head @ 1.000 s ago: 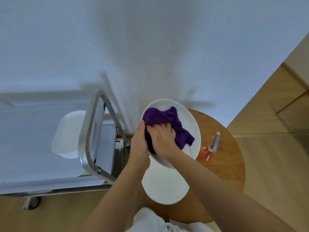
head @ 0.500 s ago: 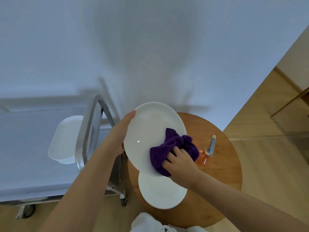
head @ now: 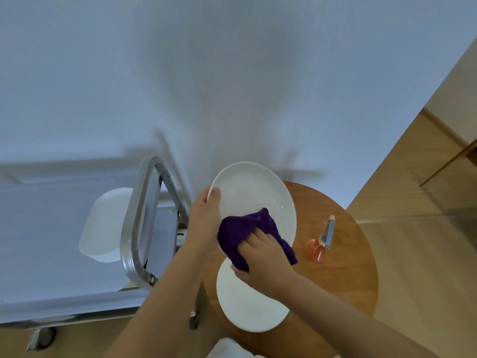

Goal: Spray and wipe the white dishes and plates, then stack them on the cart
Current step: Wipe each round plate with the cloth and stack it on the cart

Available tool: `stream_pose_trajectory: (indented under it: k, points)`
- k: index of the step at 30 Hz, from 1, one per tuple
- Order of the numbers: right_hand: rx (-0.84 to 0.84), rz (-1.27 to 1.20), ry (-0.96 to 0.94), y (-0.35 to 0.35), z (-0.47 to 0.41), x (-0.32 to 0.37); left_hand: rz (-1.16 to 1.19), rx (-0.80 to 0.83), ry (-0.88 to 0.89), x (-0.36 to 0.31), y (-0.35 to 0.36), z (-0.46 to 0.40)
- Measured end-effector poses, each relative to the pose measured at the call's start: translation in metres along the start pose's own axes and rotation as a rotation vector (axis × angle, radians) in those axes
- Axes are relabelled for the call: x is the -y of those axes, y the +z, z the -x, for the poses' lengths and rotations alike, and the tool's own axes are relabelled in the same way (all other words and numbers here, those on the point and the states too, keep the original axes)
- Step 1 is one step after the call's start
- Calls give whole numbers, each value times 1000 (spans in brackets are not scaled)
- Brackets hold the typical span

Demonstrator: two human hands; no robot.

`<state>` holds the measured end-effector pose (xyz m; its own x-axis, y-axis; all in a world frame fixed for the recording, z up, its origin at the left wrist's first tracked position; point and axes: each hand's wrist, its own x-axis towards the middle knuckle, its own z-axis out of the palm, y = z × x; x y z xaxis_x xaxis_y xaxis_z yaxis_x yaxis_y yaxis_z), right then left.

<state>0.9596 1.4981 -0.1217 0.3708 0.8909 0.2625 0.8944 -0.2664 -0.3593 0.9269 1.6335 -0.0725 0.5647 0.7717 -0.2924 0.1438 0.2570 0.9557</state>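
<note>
**Wiping the lifted plate, one more waiting below**

My left grip (head: 206, 215) holds the white plate (head: 254, 200) by its left rim, thumb over the edge and fingers behind it, so the plate is tilted up above the counter (head: 343, 275). My right grip (head: 260, 257) is closed on the purple cloth (head: 245, 228), pressing it against the plate's lower face near the rim closest to me.

Directly beneath, a second white plate (head: 247, 306) lies flat at the counter's near edge. The orange spray bottle (head: 320, 246) lies on its side toward the right edge, well apart from both plates. Off the counter's left side stands the cart (head: 139, 215), with a white rectangular dish (head: 103, 228) already resting on its top surface.

As I judge it, the risk is the one-sided hold: the plate hangs from a single rim pinch while the cloth pushes at the opposite lower part. Too hard a wipe could lever it out of my left grip, and it would fall straight onto the plate below. Wet spray on the rim would make that slip likelier. The cart's handle also stands between plate and cart top, so a hurried transfer could clip it.
</note>
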Motion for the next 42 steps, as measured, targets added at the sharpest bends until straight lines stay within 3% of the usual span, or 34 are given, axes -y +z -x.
stream_pose_trajectory:
  k: [4,9,11,14,17,20,22,24,26,30,34,35,38,42]
  points:
    - [181,-74,27,-6,11,-42,-53,181,-2,-17,-16,-12]
    - [6,-66,441,-2,-21,-51,-227,269,37,-7,-3,-6]
    - [-39,-140,489,-2,-39,-38,-243,283,22,0,5,-1]
    - [-23,-311,405,-9,-45,-12,-114,218,-22,1,10,0]
    - [115,-480,207,-7,-24,4,-43,125,-44,-9,5,-12]
    - [230,-201,114,-2,2,-9,-45,150,-81,-19,-7,-23]
    - [151,15,118,-2,8,-16,-37,161,-142,-21,-10,-28]
    - [57,-7,90,-6,7,-15,-6,136,-229,-25,-10,-29]
    - [2,-191,156,-14,2,-11,66,142,-270,-29,-14,-33]
    - [-36,-891,685,-46,-26,-15,128,280,-273,-27,-21,-42]
    - [-182,-1560,701,-70,-33,-33,-64,77,-260,4,-26,-41]
    - [-189,-1651,694,-73,-31,-36,-49,96,-280,14,-31,-38]
    - [-173,-1845,796,-67,-23,-48,302,388,-361,34,-44,-29]
    - [-223,-1870,898,-55,-17,-56,555,440,-348,33,-44,-32]
